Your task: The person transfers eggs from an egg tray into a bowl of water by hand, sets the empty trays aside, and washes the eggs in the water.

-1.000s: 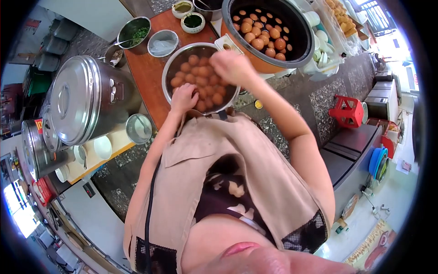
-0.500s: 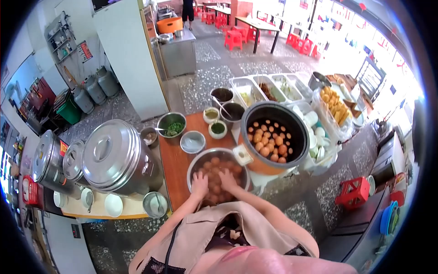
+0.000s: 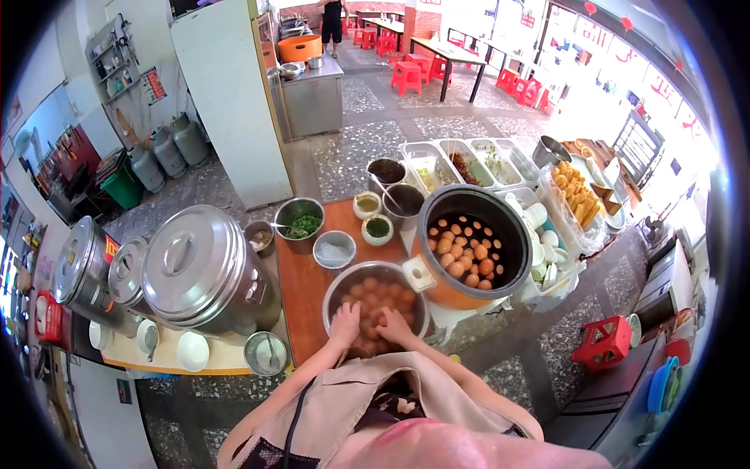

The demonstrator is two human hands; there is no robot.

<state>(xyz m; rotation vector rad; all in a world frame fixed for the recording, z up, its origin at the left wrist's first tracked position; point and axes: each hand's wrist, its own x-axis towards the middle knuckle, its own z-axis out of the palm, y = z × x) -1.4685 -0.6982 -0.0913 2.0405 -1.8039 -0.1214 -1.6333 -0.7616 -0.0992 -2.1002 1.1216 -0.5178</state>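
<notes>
A metal bowl point(image 3: 330, 291) in front of me holds many brown eggs point(image 3: 373, 291) in liquid. Inside it, my left hand point(image 3: 344, 322) rests on the eggs at the left, its fingers apart. My right hand point(image 3: 397, 327) is at the right side of the bowl, fingers curled round an egg point(image 3: 382, 320). Close by on the right stands a big orange pot point(image 3: 449, 298) with a dark inside, where more brown eggs point(image 3: 465, 254) sit in dark liquid. A small bowl with a clear plastic lining point(image 3: 334, 252) stands just behind the metal bowl.
Large lidded steel pots point(image 3: 191, 262) stand left, with white bowls point(image 3: 193, 352) before them. Behind are chopped greens point(image 3: 301, 224), sauce jars point(image 3: 377, 228) and food trays point(image 3: 461, 162). Fried dough sticks point(image 3: 574, 190) lie right. A person point(image 3: 332, 23) stands far back, near red stools point(image 3: 406, 76).
My right hand has shifted slightly down, and its fingers have gone from spread over the eggs to curled. My left hand stays over the left side. The camera view has tilted slightly.
</notes>
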